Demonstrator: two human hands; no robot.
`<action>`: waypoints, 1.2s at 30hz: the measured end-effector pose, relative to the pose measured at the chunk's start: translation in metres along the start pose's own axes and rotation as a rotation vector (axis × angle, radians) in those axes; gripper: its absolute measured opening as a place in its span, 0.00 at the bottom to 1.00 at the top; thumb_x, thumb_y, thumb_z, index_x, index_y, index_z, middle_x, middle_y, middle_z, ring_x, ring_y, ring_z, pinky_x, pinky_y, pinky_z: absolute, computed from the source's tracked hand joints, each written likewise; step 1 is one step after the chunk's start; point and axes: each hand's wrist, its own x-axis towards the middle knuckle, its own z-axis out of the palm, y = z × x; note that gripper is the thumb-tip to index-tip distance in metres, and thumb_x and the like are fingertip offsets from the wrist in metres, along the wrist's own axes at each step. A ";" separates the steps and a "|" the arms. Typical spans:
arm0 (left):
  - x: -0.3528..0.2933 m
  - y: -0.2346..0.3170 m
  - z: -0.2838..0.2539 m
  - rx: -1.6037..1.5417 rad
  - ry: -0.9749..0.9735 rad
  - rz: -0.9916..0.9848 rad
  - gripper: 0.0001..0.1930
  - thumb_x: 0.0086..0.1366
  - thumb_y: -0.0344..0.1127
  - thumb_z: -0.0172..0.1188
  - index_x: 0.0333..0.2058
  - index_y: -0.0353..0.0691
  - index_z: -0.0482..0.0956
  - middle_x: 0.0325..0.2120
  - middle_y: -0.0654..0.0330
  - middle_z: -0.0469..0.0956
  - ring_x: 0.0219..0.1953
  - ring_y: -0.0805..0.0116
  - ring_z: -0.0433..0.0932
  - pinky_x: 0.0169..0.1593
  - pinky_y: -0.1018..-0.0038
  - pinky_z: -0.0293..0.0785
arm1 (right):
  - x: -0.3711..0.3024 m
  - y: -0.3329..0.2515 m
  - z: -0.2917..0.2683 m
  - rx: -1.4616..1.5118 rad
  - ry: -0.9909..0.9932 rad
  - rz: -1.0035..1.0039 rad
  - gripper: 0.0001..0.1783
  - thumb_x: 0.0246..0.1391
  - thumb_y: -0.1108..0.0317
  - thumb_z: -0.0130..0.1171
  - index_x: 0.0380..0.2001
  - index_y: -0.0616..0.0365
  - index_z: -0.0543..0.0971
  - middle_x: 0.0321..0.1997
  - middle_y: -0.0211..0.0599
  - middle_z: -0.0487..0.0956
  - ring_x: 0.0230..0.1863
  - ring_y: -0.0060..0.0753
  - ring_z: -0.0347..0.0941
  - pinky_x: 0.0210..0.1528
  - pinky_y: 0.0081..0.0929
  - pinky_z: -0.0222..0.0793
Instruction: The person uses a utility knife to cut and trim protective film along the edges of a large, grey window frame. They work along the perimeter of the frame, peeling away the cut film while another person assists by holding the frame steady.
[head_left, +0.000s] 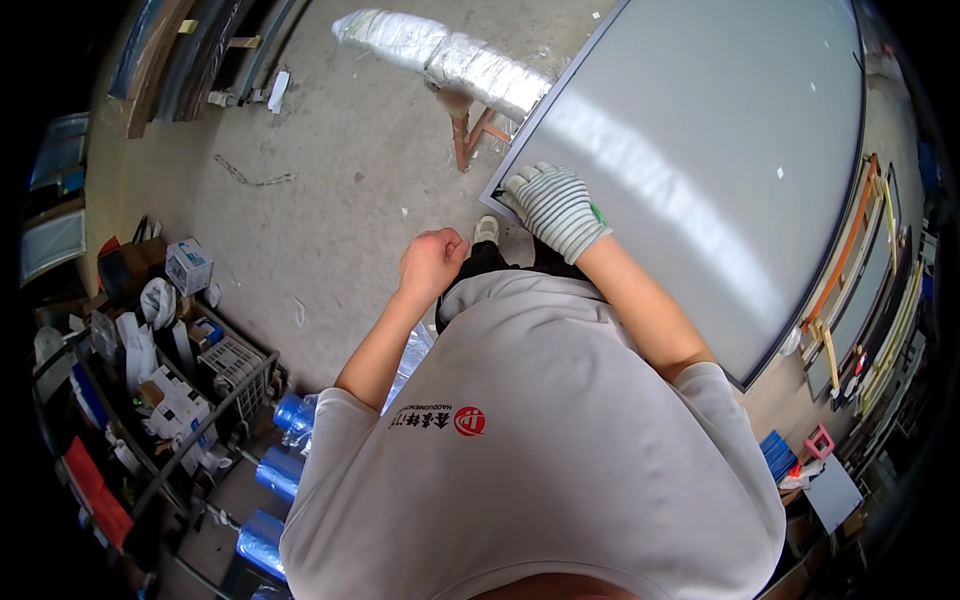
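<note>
A large grey framed panel (690, 150) lies tilted on my right, with a thin raised rim around its flat face. My right hand (562, 208), in a white and grey striped glove, is at the panel's near left corner, its fingers bent over the frame there. The fingertips are partly hidden, and a bit of green shows by the glove's edge. My bare left hand (433, 265) hangs in front of my body, apart from the panel. Its fingers are curled into a loose fist, with nothing seen sticking out.
A long film-wrapped bundle (450, 60) rests on a brown stand (465, 135) ahead. Left of me are a cluttered cart (165, 470) and blue film rolls (280, 472). Framed pieces (850, 290) lean at the right. Dark profiles (190, 60) stand far left.
</note>
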 end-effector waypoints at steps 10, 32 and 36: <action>0.003 -0.001 -0.004 0.043 0.015 0.035 0.09 0.57 0.37 0.62 0.25 0.37 0.78 0.19 0.54 0.76 0.22 0.60 0.75 0.28 0.68 0.70 | 0.003 -0.008 0.000 0.043 -0.032 0.280 0.10 0.53 0.60 0.55 0.31 0.53 0.80 0.32 0.40 0.78 0.36 0.45 0.75 0.38 0.41 0.71; -0.009 -0.004 0.000 0.037 -0.002 0.029 0.09 0.57 0.35 0.61 0.25 0.34 0.77 0.17 0.55 0.75 0.20 0.60 0.74 0.27 0.69 0.69 | -0.023 0.026 -0.008 0.215 -0.015 -0.101 0.12 0.53 0.60 0.55 0.36 0.53 0.81 0.33 0.38 0.77 0.37 0.44 0.73 0.40 0.39 0.70; -0.010 -0.005 0.005 -0.024 -0.031 0.044 0.11 0.55 0.37 0.62 0.21 0.37 0.73 0.16 0.53 0.73 0.23 0.51 0.73 0.28 0.61 0.69 | -0.020 0.017 0.016 0.210 0.050 -0.079 0.15 0.49 0.64 0.54 0.42 0.49 0.80 0.35 0.37 0.78 0.37 0.42 0.73 0.41 0.38 0.70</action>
